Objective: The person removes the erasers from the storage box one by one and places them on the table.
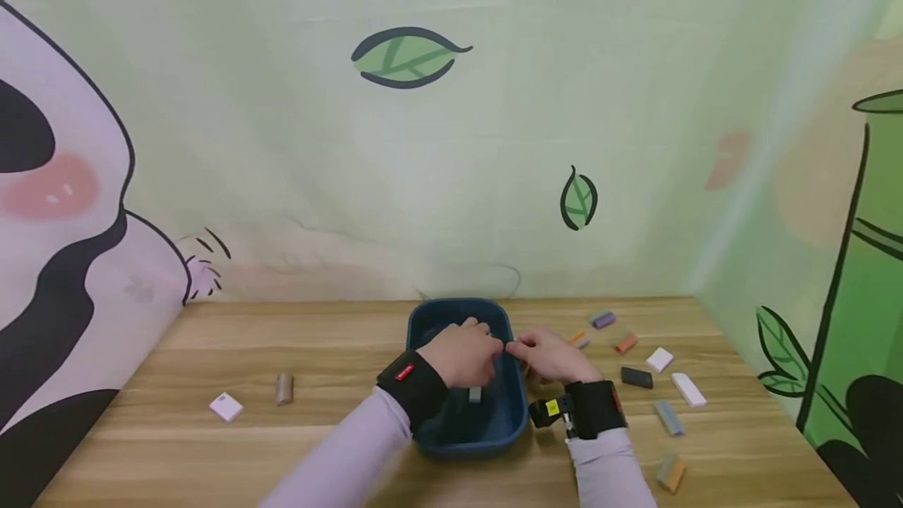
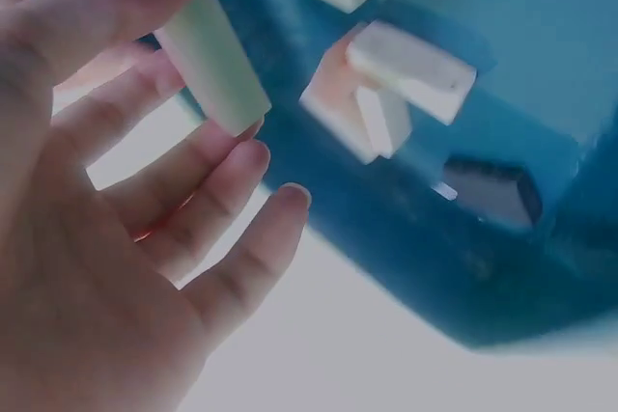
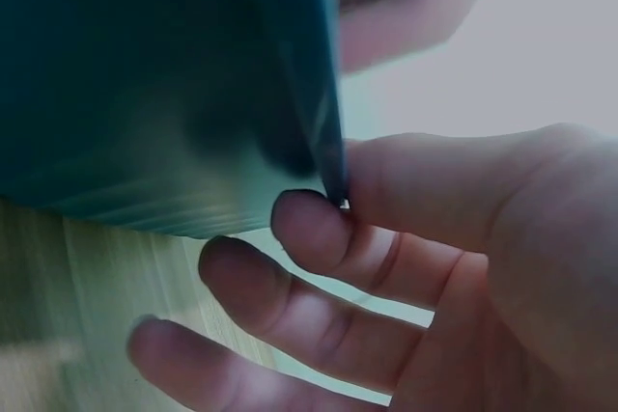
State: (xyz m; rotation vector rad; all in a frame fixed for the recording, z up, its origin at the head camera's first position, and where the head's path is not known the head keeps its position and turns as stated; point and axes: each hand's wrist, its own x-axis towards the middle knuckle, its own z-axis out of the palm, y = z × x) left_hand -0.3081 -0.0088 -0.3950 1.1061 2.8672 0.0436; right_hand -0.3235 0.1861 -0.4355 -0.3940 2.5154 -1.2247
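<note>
My left hand (image 1: 462, 353) reaches over a dark blue plastic bin (image 1: 471, 449). In the left wrist view, its thumb and fingers hold a pale green eraser (image 2: 214, 65) above the bin; the head view hides this eraser behind the hand. Below it in the bin lie a white eraser (image 2: 415, 67), an orange-and-white one (image 2: 336, 94) and a black one (image 2: 492, 190), among others. My right hand (image 1: 553, 355) is at the bin's right side. The right wrist view has its thumb and index finger pinching the rim, the other fingers spread beneath.
Right of the bin, several erasers are scattered over the wooden table (image 1: 339, 445), including a black one (image 1: 636, 377), a white one (image 1: 688, 389) and a blue-grey one (image 1: 669, 418). To the left lie a white square piece (image 1: 226, 407) and a brown one (image 1: 284, 389). A printed curtain (image 1: 282, 139) stands behind.
</note>
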